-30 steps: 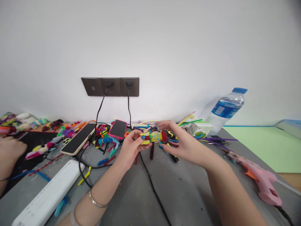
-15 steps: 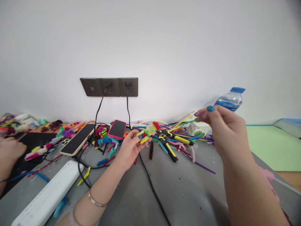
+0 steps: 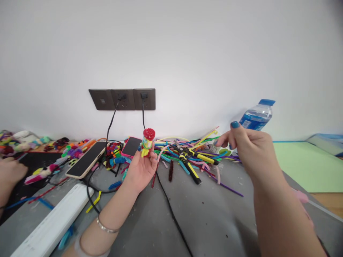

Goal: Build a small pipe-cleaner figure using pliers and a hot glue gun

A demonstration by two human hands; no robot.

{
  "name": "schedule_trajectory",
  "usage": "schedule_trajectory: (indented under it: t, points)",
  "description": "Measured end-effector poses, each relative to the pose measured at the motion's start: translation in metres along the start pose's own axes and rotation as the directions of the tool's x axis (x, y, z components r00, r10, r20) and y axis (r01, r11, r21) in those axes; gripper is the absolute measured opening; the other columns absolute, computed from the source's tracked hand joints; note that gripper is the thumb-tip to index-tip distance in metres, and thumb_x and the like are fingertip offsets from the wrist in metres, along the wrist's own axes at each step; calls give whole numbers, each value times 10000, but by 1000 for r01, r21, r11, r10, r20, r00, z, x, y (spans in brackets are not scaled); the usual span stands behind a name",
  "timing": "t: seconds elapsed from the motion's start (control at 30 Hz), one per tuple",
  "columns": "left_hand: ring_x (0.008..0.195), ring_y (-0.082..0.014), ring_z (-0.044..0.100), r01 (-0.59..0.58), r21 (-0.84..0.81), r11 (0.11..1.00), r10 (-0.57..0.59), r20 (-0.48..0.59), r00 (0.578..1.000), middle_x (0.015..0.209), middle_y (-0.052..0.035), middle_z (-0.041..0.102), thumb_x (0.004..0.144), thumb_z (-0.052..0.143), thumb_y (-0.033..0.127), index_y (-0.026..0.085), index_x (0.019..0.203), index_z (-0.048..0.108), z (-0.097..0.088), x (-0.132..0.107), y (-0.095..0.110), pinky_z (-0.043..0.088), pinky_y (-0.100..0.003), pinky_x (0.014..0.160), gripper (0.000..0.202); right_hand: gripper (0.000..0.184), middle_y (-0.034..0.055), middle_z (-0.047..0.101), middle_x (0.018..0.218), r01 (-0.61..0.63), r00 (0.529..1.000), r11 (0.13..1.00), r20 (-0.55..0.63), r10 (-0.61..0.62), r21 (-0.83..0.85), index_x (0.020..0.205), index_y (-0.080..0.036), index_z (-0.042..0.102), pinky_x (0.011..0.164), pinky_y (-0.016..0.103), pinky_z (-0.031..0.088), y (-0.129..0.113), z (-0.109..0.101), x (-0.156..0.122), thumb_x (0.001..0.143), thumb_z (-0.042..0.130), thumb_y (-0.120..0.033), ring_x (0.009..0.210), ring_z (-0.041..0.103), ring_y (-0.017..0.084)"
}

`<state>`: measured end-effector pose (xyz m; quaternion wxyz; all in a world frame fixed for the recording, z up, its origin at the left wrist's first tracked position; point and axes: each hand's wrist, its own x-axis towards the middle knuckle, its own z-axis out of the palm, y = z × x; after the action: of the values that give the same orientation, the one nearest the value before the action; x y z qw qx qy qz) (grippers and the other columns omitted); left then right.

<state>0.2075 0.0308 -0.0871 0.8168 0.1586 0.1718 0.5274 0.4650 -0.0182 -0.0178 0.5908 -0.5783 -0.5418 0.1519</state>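
Nearest the camera, in the lower left of the frame, a long white box [image 3: 53, 225] lies slantwise on the grey worktop [image 3: 211, 217], and a black cable [image 3: 171, 210] runs up the middle of the frame from the bottom edge. A silver bracelet [image 3: 105, 228] sits on the left wrist. Above it, left of centre, the left hand [image 3: 139, 169] is turned palm up, its fingers and thumb closed round the lower end of a small pipe-cleaner figure [image 3: 147, 142], which stands upright with a round red top and a yellow and green body. At centre right the right hand [image 3: 249, 146] is raised off the worktop with its fingers curled in and the fingertips, nails painted blue, drawn close together; whether it grips anything cannot be told. Between the two hands, a pair of cutters [image 3: 191, 169] with yellow and black handles lies on a loose heap of coloured pipe cleaners [image 3: 203, 157]. Left of the figure lie a phone in a pink case [image 3: 131, 145] and a larger phone in a pale case [image 3: 85, 159], both screen up. At the left edge another person's hand [image 3: 9, 175] rests on a dark mat. Behind the right hand stands a water bottle [image 3: 255, 116] with a blue cap, and on the white wall above the phones is a row of dark sockets [image 3: 122, 99] with two cables plugged in.
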Motion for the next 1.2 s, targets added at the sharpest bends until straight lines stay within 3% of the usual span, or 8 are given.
schedule_trajectory:
  t: [0.17,0.37,0.53,0.63,0.73,0.83,1.03,1.2]
  points:
    - [695,-85,629,-12,-16,1000,11,-64,998,899,-38,693,859,663,225,179,1068,665,6,1,-1,529,-139,565,214,646,17,520,486,29,962,993,272,2,-111,477,-230,403,561,322,382,6,3,2,923,374,-697,510,461,154]
    - [780,-65,684,-22,-20,1000,20,-98,995,971,-37,700,922,526,100,166,1030,664,9,0,2,572,-141,744,188,370,-18,560,639,93,982,996,165,-93,8,748,-236,473,584,286,453,11,10,5,906,547,-563,602,541,150]
    - [844,-123,706,-13,119,993,10,29,1000,906,-24,726,789,743,131,152,917,686,2,0,-7,588,-229,802,142,338,26,611,727,88,977,992,203,-67,-93,741,-216,540,682,323,484,12,8,6,935,501,-490,725,582,185]
    - [898,-159,702,-4,188,982,-11,80,997,962,-19,732,721,829,229,179,909,695,-1,0,-12,579,-252,750,236,357,34,610,755,70,966,991,254,-38,-118,727,-214,540,757,354,502,18,9,6,967,421,-449,782,591,196]
    - [909,-155,694,-6,203,979,-12,85,996,1026,9,724,665,870,289,219,898,700,-2,1,-12,549,-228,680,297,164,36,635,870,41,965,999,261,-31,-31,912,-223,547,751,365,532,24,16,5,924,481,-372,807,624,192]
    - [932,-144,677,-37,239,970,16,92,996,1056,12,714,647,879,293,229,897,698,0,2,-10,530,-216,686,315,246,67,657,1039,-8,959,1000,284,1,25,1106,-237,542,749,379,559,25,23,3,878,528,-327,861,659,197]
    - [749,-89,636,-160,353,922,121,130,984,861,23,693,569,914,217,196,896,687,5,5,-9,521,-197,694,400,253,89,657,1123,-89,963,993,261,66,78,1094,-221,563,758,367,571,26,27,3,858,516,-296,930,674,205]
    - [718,-104,623,-177,484,857,113,158,981,830,14,668,617,894,292,197,921,676,0,3,-12,508,-221,690,386,209,30,675,819,-40,842,981,523,134,-187,969,-193,630,667,310,519,34,26,1,851,488,-290,737,650,184]
